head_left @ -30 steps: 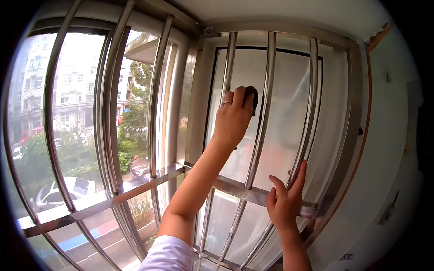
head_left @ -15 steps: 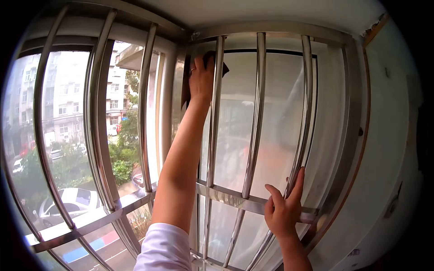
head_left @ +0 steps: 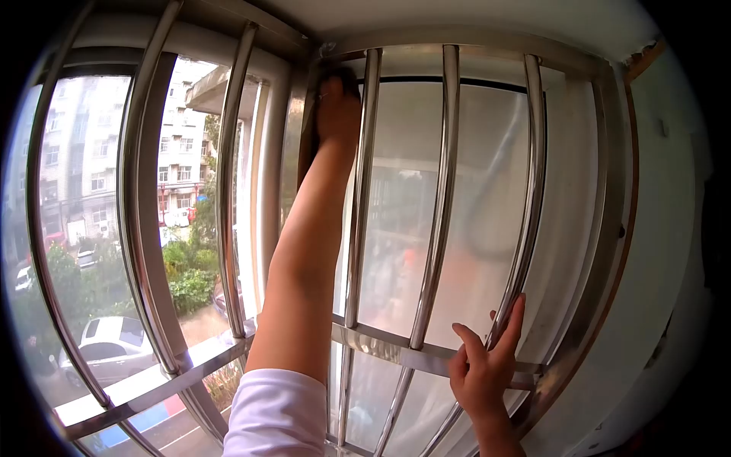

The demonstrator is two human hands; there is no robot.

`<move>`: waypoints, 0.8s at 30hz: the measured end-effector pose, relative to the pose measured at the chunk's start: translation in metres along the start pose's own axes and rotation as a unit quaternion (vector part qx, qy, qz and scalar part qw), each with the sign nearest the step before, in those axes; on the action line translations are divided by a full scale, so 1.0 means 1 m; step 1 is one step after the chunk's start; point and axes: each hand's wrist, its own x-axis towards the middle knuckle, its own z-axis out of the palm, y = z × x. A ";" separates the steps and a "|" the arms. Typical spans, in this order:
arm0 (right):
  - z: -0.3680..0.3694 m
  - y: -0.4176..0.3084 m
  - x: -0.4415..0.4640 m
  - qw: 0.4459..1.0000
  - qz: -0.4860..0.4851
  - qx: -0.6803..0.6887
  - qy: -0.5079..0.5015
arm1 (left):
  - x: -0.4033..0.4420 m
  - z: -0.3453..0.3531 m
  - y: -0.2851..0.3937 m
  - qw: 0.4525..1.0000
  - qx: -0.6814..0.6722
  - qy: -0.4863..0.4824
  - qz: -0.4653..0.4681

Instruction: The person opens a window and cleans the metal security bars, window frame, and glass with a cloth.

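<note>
My left hand (head_left: 337, 113) is raised behind the metal bars, in the upper corner of the window. Its fingers press a dark cloth (head_left: 349, 81), mostly hidden by the hand and shadow, against the area beside the frame. Lower on the right, my right hand (head_left: 486, 369) rests against the rightmost bar (head_left: 531, 183) just by the crossbar (head_left: 426, 359), index finger stretched up along the bar and thumb apart. Behind the bars stands a hazy glass pane (head_left: 407, 228) with a dark upper edge.
More upright bars (head_left: 228, 175) run across the left side, joined by a lower rail (head_left: 152, 397). Beyond them are a parked white car (head_left: 110, 346), bushes (head_left: 190, 286) and buildings. A pale wall (head_left: 666, 206) stands at the right.
My left hand has drawn the cloth up and left into the corner; its corner no longer shows right of the bar. The view has shifted slightly. My right hand stays at its bar.
</note>
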 end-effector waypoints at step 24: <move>-0.007 0.013 -0.009 0.998 -0.038 0.028 0.045 | -0.156 -0.020 0.003 0.978 0.184 -0.093 0.023</move>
